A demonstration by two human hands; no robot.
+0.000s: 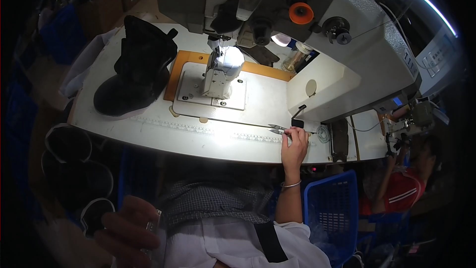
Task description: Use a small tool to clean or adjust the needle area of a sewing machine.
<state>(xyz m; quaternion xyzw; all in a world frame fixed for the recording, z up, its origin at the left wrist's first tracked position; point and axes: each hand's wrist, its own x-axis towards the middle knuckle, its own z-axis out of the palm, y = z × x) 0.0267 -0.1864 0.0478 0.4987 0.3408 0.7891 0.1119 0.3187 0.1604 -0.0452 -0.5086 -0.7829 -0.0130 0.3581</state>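
Note:
My right hand (pixel 296 144) is at the table's front edge, fingers closed round the near end of small thread snips (pixel 275 128). The two pointed blades stick out to the left, slightly apart, over the white tabletop. Close to the camera at the lower left is my left hand (pixel 130 231), dim and blurred. Its fingers are curled by a small pale-edged object I cannot make out. A black boot (pixel 139 69) stands on the table's left part, left of the post-bed sewing machine (pixel 220 77), whose lamp lights the post.
A ruler scale (pixel 193 128) runs along the table's front. Below right stands a blue plastic basket (pixel 331 213). Several dark boot pieces (pixel 74 168) lie at the lower left. At the far right a person in red (pixel 404 191) sits by another machine.

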